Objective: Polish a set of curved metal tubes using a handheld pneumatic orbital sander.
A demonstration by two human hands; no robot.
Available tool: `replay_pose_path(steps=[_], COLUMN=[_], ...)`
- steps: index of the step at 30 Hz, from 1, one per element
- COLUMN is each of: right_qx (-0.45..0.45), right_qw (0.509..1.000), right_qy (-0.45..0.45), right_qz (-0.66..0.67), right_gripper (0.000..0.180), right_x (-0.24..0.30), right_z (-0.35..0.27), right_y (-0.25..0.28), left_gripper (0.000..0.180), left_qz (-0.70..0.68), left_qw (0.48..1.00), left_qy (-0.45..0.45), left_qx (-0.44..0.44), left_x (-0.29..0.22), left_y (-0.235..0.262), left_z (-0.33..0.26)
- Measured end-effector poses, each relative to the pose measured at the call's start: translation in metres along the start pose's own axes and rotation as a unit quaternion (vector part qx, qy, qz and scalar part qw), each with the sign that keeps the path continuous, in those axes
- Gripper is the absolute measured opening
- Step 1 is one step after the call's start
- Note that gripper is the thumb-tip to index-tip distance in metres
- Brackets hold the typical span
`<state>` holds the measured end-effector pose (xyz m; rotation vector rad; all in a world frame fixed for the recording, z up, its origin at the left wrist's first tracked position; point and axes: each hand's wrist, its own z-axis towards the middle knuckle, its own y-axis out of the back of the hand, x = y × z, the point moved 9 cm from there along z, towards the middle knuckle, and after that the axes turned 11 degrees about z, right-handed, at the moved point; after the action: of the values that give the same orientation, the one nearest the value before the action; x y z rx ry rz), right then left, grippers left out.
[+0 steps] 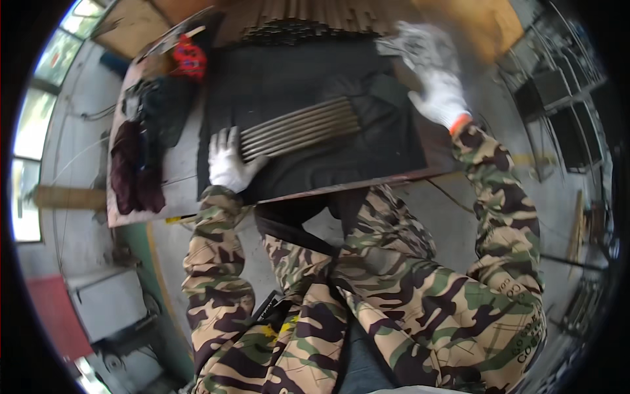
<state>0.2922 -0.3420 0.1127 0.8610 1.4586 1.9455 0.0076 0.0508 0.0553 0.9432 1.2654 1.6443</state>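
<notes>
Camo sleeves and legs fill the near edge, person leaning over the surface (177, 190). Left hand (228, 161), white glove, lies flat on the black mat (295, 79), fingers spread, grip open, fingertips touching the near-left ends of a row of metal rods (302, 126). Rods lie side by side, approx parallel, running up to the right across the mat's middle.

Right hand (438, 97), white glove w/ orange cuff, sits at the mat's far-right edge, well apart from the rods. It looks pressed down on the mat; can't tell if that grip is closed on anything, blur's too heavy.

Further out: a crumpled pale glove or rag (408, 44) just beyond the right hand, dark cloths (134, 164) heaped on the left of the surface, a red item (189, 58) far left, and a stack of long rods (289, 23) at the back.

Risk, as I read it: rods are round and loose, only one palm at their ends. An uneven push could fan them or roll some toward the near edge, and the mat's folds could snag them.
</notes>
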Motion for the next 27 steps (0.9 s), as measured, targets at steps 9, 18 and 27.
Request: replay_pose_path(steps=[9,18,27], right_qx=[0.01,0.058,-0.107], right_qw=[0.988,0.992,0.973], right_qy=[-0.135,-0.076,0.186], right_qz=[0.074,0.081,0.089], right_gripper=[0.061,0.045,0.031], right_x=[-0.097,-0.089,0.062], right_z=[-0.035,-0.014,-0.038], right_y=[-0.002,0.002,0.085], left_gripper=[0.091,0.082,0.082], left_qz=[0.063,-0.003,0.048], left_qw=[0.977,0.997,0.996], left_qy=[-0.146,-0.069,0.06], left_qx=[-0.141,-0.025,-0.054], left_x=[-0.048,-0.045,-0.038], left_y=[0.023,0.002,-0.006], left_z=[-0.002,0.011,0.012])
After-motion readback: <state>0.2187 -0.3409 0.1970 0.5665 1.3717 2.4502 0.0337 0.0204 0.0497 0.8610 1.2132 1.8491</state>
